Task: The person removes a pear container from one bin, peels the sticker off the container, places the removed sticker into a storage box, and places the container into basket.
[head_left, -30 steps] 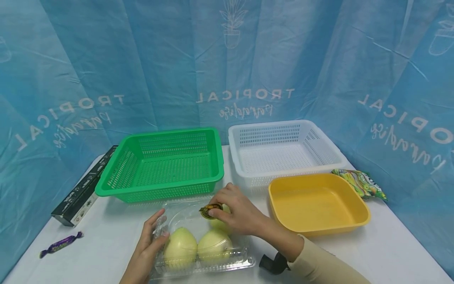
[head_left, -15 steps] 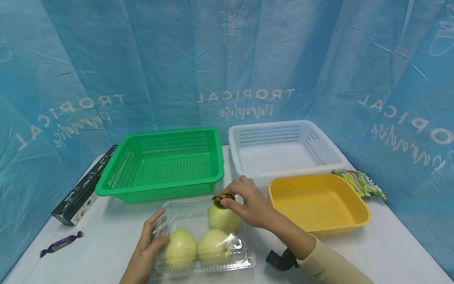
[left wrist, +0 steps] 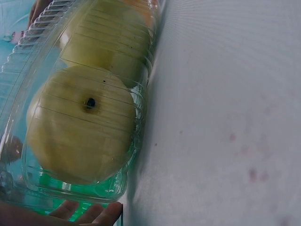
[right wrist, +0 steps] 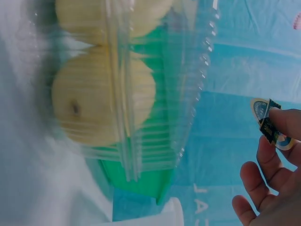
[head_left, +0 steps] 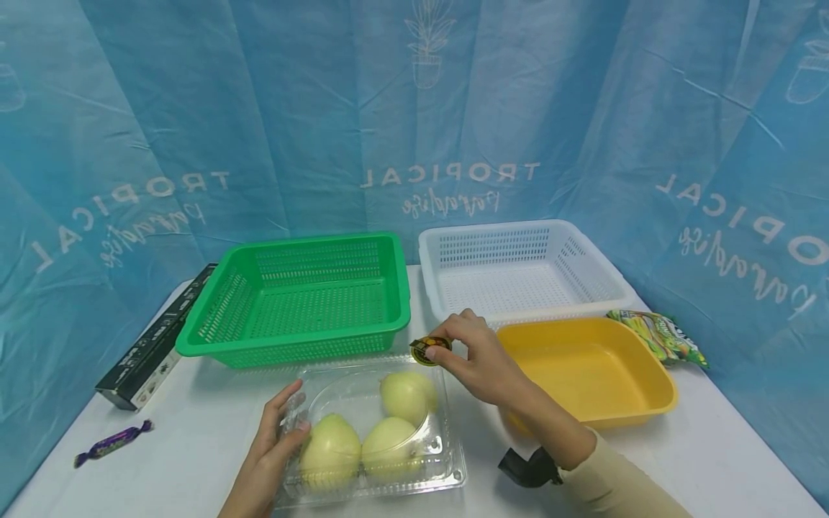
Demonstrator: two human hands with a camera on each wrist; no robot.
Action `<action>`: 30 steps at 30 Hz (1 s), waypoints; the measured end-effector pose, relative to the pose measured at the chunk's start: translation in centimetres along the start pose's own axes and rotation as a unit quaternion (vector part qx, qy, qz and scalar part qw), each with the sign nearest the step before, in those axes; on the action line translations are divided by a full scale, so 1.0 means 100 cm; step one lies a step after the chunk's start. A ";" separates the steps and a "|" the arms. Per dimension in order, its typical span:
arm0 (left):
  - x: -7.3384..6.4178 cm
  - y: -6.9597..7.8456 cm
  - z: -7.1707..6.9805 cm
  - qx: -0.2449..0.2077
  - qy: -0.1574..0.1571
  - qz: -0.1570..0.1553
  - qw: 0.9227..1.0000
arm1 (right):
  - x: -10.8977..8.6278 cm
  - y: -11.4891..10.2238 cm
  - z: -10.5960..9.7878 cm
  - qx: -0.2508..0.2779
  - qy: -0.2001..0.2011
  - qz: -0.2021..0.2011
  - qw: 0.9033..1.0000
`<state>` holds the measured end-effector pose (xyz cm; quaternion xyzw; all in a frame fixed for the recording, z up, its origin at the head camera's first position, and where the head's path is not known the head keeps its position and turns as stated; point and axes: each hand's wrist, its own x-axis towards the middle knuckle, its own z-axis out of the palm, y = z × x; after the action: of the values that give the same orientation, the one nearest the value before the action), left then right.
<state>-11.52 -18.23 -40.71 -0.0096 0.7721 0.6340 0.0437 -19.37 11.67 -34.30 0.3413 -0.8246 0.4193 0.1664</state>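
A clear plastic clamshell box (head_left: 350,388) holding three pale yellow-green pears (head_left: 329,452) lies on the table, its lid closed over them. With fingers and thumb, my left hand (head_left: 268,439) grips the box's left end. My right hand (head_left: 476,360) pinches a small round black-and-gold sticker (head_left: 430,350) between thumb and index finger, above the box's far right corner. In the right wrist view the sticker (right wrist: 270,123) is bent along a fold, the other fingers loosely curled below it. The left wrist view shows one pear (left wrist: 84,127) up close through the ribbed wall, fingertips (left wrist: 109,214) at the box's end.
Behind the box stands a green basket (head_left: 291,344), with a white basket (head_left: 524,315) to its right. A yellow tub (head_left: 583,417) and a snack bag (head_left: 660,337) are at right. Leftward lie a long black box (head_left: 152,345) and a purple-wrapped candy (head_left: 113,442).
My right hand has lifted the sticker up and to the right, from over the far right pear to past the box's corner. That pear now shows fully. My left hand stays put.
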 end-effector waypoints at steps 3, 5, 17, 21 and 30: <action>-0.001 -0.001 -0.001 -0.004 0.001 0.000 1.000 | 0.000 0.001 -0.004 0.008 0.004 0.002 1.000; -0.001 -0.002 -0.001 -0.004 0.001 -0.002 1.000 | 0.000 0.002 -0.006 0.010 0.006 0.004 1.000; -0.002 0.000 -0.002 -0.002 -0.005 -0.009 1.000 | -0.002 0.007 -0.019 0.016 0.016 0.040 0.999; -0.001 -0.001 -0.002 -0.001 -0.006 -0.007 1.000 | -0.004 0.009 -0.024 0.010 0.024 0.046 0.999; -0.001 -0.001 -0.003 0.000 -0.004 -0.015 1.000 | -0.009 0.012 -0.036 -0.002 0.037 0.072 0.997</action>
<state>-11.38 -18.51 -40.77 -0.0191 0.7715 0.6334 0.0563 -19.60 15.40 -33.34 0.2653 -0.8410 0.4409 0.1671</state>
